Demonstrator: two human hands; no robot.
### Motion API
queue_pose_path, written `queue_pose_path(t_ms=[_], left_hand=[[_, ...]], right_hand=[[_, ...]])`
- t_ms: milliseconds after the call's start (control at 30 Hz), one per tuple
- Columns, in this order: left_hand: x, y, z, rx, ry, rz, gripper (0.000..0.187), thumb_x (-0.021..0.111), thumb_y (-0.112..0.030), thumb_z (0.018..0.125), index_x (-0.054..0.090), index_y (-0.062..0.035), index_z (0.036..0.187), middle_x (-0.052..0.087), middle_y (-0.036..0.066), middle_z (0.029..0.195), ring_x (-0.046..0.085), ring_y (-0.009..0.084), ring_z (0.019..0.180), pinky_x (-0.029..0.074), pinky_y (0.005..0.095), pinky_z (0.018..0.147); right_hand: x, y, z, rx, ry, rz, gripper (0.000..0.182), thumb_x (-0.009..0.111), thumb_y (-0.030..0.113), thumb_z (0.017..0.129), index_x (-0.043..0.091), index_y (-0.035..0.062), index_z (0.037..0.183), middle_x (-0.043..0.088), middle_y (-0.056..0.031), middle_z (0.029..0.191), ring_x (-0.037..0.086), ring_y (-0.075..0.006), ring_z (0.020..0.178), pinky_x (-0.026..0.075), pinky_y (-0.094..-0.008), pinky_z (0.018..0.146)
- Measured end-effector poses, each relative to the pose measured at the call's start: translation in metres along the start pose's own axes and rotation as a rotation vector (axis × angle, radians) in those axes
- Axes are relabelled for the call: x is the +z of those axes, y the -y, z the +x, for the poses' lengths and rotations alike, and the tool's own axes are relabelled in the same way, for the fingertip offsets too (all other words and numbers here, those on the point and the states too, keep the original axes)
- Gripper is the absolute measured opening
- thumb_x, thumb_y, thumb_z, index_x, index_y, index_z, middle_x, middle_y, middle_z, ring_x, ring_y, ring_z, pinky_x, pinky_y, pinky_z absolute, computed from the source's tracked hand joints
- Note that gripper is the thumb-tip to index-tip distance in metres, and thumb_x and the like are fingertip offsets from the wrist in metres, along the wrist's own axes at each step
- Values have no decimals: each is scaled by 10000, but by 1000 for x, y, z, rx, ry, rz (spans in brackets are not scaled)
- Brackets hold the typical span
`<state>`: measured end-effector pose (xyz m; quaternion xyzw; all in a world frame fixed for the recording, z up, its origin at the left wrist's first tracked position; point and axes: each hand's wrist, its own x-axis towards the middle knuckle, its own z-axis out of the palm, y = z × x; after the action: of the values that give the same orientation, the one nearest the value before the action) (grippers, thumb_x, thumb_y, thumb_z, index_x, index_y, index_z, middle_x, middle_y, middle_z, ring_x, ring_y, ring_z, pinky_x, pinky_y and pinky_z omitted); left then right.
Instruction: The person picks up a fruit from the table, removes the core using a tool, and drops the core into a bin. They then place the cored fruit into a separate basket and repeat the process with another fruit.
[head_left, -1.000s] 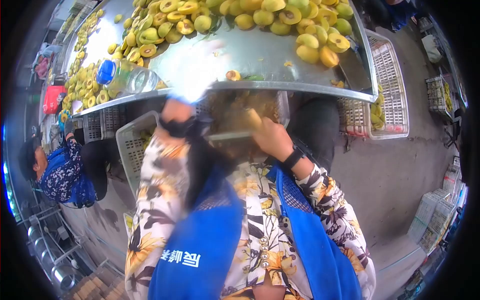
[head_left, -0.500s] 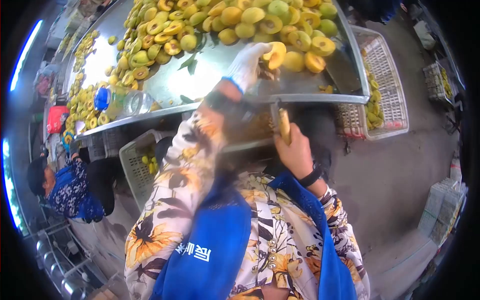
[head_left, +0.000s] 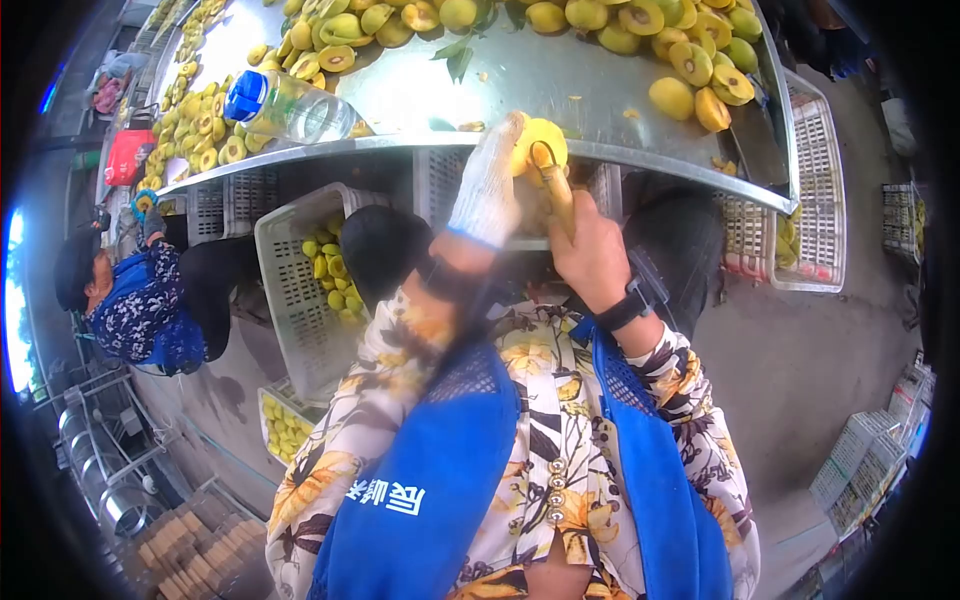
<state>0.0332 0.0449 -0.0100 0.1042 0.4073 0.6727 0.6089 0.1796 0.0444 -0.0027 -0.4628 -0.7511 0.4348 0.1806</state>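
My left hand (head_left: 488,188), in a white knit glove, is closed on a yellow peach half (head_left: 549,133), just off the near edge of the metal table (head_left: 400,110). My bare right hand (head_left: 588,255) grips a pitting tool (head_left: 558,195) by its light wooden handle. The tool's curved metal tip rests against the cut face of the peach half; how deep it reaches cannot be seen. Loose peach halves (head_left: 690,62) lie on the tabletop beyond both hands, with a green leaf sprig (head_left: 457,55) among them.
A clear bottle with a blue cap (head_left: 246,96) lies at the table's near edge. Crates stand below: one at left (head_left: 300,270) with fruit pieces, another at right (head_left: 838,190). At far left sits a co-worker (head_left: 150,300) in blue. More crates (head_left: 865,460) stand at right.
My left hand has drawn the peach half back from the pile toward me. My right hand has raised the pitting tool to it. The camera view has shifted, showing more of the floor.
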Motion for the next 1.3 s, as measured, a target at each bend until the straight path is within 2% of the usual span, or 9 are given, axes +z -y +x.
queue_pose_path(t_ms=[400, 500, 733, 933, 1033, 1067, 1167, 1233, 1300], left_hand=[[10, 2, -16, 264, -141, 442, 332, 455, -300, 915, 541, -8, 1048, 568, 109, 933, 569, 174, 788, 467, 267, 665], [20, -2, -17, 161, -217, 194, 401, 528, -395, 869, 591, 1, 849, 569, 96, 723, 561, 173, 575, 469, 283, 464], [13, 3, -9, -175, -142, 50, 484, 476, -497, 861, 559, -20, 863, 573, 133, 699, 550, 214, 533, 463, 309, 435], [-12, -9, 4, -304, -60, -251, 584, 332, -588, 873, 533, -40, 895, 578, 140, 716, 546, 264, 541, 425, 339, 433], [-30, -51, -24, -5, -221, -114, 519, 318, -518, 907, 507, -40, 980, 574, 124, 751, 568, 281, 630, 416, 310, 496], [-60, -68, -35, 106, -95, -169, 454, 354, -471, 911, 520, -53, 969, 574, 113, 769, 571, 268, 642, 426, 309, 497], [-99, -123, -83, 371, -671, 867, 438, 489, -430, 861, 597, -28, 998, 621, 116, 904, 610, 237, 769, 471, 313, 620], [-118, -150, -105, 208, -1065, 1805, 414, 570, -410, 800, 656, -51, 987, 625, 141, 1043, 608, 260, 920, 446, 311, 824], [-109, -157, -97, 418, -997, 1816, 406, 575, -395, 800, 649, -48, 999, 628, 134, 1035, 600, 263, 943, 443, 315, 826]], right_hand=[[11, 5, -14, 36, 135, -137, 185, 508, 140, 803, 422, -7, 876, 534, -303, 678, 512, -489, 689, 408, -531, 608], [10, -6, -10, -128, 153, -85, 162, 504, 127, 807, 441, -11, 866, 560, -223, 630, 550, -398, 553, 429, -462, 512], [-6, 3, -6, 347, 576, 712, 103, 512, 64, 817, 488, 37, 914, 425, 7, 568, 358, -46, 374, 277, -219, 326], [3, -11, -10, 460, 929, 1310, 144, 532, 21, 823, 495, 48, 960, 448, -6, 582, 344, -55, 375, 267, -210, 334], [13, -9, -11, 344, 790, 1023, 138, 534, 23, 830, 503, 73, 955, 454, 2, 594, 357, -40, 389, 268, -197, 347], [18, -20, -8, 254, 749, 762, 163, 580, 94, 804, 516, 60, 950, 525, -67, 618, 455, -153, 395, 366, -272, 383], [39, -59, -10, -360, 282, 9, 273, 615, 181, 756, 519, 29, 962, 581, -183, 677, 557, -323, 521, 456, -381, 497], [28, -48, -7, -107, 347, -118, 309, 617, 230, 726, 520, -1, 907, 586, -251, 745, 569, -422, 705, 467, -455, 627], [33, -52, -4, 31, 303, -199, 267, 607, 221, 740, 522, 5, 872, 594, -242, 740, 575, -420, 715, 465, -459, 621]])
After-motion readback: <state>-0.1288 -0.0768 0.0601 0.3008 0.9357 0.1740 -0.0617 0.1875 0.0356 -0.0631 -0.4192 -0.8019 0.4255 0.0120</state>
